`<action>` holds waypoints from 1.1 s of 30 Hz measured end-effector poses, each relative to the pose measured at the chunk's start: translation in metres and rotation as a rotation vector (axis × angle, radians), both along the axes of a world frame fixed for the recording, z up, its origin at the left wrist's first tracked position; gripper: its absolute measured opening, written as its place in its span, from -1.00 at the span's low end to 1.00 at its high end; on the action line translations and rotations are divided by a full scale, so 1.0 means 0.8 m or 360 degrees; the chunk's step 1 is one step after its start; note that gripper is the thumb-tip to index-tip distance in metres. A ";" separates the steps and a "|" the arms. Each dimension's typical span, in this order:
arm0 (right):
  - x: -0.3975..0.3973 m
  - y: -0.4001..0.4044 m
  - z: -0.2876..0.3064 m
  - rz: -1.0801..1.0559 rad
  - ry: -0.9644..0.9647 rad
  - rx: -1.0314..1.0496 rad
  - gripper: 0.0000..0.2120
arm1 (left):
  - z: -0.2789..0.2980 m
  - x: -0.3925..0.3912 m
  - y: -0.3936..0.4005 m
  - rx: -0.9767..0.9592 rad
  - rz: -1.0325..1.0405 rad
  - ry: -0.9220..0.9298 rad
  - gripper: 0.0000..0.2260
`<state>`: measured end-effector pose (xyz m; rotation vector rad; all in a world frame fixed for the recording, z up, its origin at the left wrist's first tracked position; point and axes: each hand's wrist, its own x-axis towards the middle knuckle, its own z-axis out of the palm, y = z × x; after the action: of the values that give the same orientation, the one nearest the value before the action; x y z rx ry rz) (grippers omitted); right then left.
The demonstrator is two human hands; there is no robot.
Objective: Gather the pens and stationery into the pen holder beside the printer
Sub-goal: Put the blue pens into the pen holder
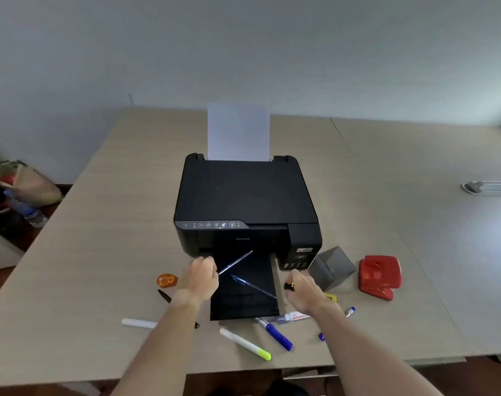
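A pale, wood-grain tabletop [106,224] fills the middle of the view, a thin seam running across its right half. Behind its far edge rises a plain grey-white wall [243,47] (evenly lit, without harsh shadows). Past the left edge, dark reddish floor [3,284] shows, where a fabric bag [26,181] and a plastic bottle [29,210] lie.

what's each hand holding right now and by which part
The left hand holds a clear pen by its lower end. The right hand closes on a small black and yellow item; which part it grips cannot be told.
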<state>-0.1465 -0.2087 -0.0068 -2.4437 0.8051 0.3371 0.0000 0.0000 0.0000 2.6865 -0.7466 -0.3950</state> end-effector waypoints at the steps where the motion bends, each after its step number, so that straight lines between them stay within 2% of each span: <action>1: 0.001 0.005 -0.005 0.0009 0.0018 -0.0011 -0.88 | -0.006 -0.002 -0.001 0.0067 0.0011 -0.0001 -0.82; 5: 0.007 0.024 -0.026 0.0017 -0.0008 0.0021 -0.80 | -0.032 -0.009 -0.010 0.0189 0.0033 -0.0080 -0.76; 8: 0.008 0.034 -0.041 0.0002 -0.0065 0.0047 -0.83 | -0.048 -0.010 -0.016 0.0217 0.0061 -0.0123 -0.72; 12: 0.002 0.042 -0.052 -0.0046 -0.0115 0.0070 -0.91 | -0.058 -0.014 -0.020 0.0217 0.0090 -0.0131 -0.77; 14: -0.001 0.039 -0.054 -0.0051 -0.0136 0.0080 -0.89 | -0.057 -0.014 -0.022 0.0200 0.0096 -0.0152 -0.79; 17: -0.010 0.027 -0.057 -0.0019 -0.0201 0.0053 -0.94 | -0.056 -0.014 -0.019 0.0260 0.0007 -0.0253 -0.79; 19: -0.021 0.013 -0.054 0.0013 -0.0257 -0.0007 -0.89 | -0.054 -0.013 -0.013 0.0244 -0.0055 -0.0308 -0.81; 23: -0.044 -0.029 -0.038 0.0279 -0.0436 -0.0287 -0.84 | -0.048 -0.009 -0.007 0.0113 -0.0158 -0.0365 -0.84; 25: -0.049 -0.051 -0.022 0.0282 -0.0557 -0.0396 -0.79 | -0.044 -0.004 -0.012 0.0001 -0.0197 -0.0389 -0.85; 28: -0.054 -0.081 0.002 0.0135 -0.0691 -0.0423 -0.77 | -0.035 0.004 -0.025 -0.0188 -0.0258 -0.0326 -0.84; 33: -0.068 -0.117 0.043 -0.0246 -0.0895 -0.0406 -0.60 | -0.020 0.007 -0.056 -0.0451 -0.0259 -0.0095 -0.84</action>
<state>-0.2010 -0.3020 0.0275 -2.4889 0.8061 -0.5210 0.0058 -0.0444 -0.0157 2.3902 -0.9647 -0.2277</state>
